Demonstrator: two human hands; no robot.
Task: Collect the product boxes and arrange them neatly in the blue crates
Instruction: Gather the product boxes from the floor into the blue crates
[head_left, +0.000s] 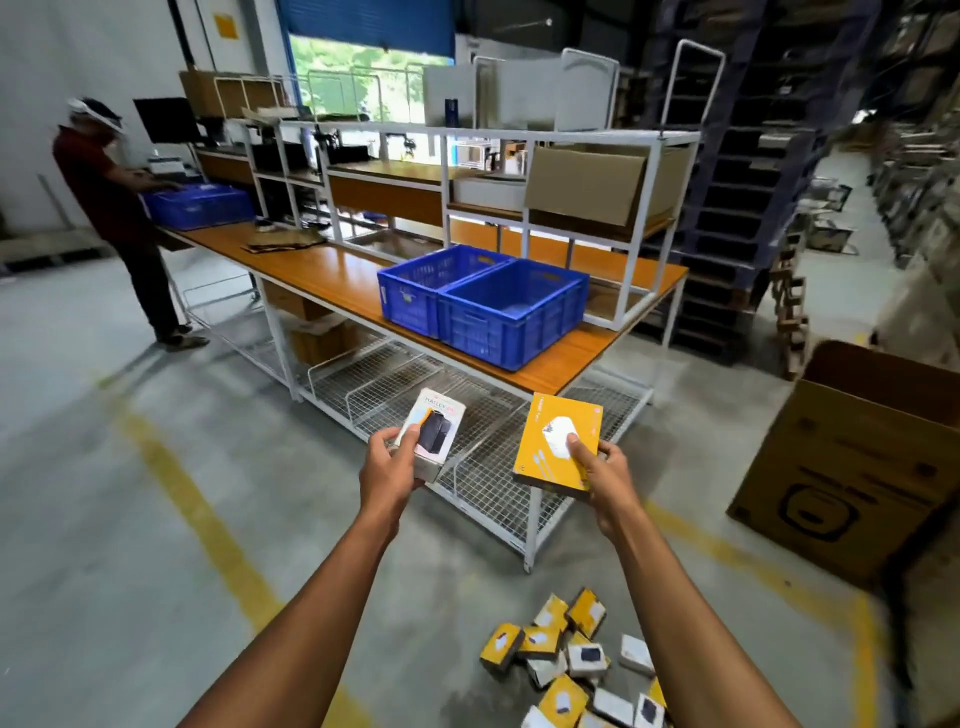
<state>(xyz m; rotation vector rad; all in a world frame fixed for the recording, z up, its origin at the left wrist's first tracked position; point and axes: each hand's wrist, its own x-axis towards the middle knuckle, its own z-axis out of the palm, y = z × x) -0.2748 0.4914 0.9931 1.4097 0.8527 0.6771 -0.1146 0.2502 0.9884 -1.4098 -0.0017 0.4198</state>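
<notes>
A long orange tabletop (332, 270) on a white frame runs across the warehouse floor, with wire shelving beneath it. At its near end two blue crates (483, 304) stand side by side, touching, both showing bare bottoms. A large open cardboard carton (857, 467) sits on the floor to the right. At the far end a second person (111, 208) stands at another blue crate (200, 205). On the floor near the wearer lies a loose pile of product boxes (576, 665), yellow and white mixed. The right hand (605, 470) holds a flat yellow box (558, 441), thumb pressed on its face, fingers curled beneath. The left hand (387, 465) grips a smaller white box (434, 434), fingers wrapped round its lower end. Both boxes are in the air, short of the tabletop
</notes>
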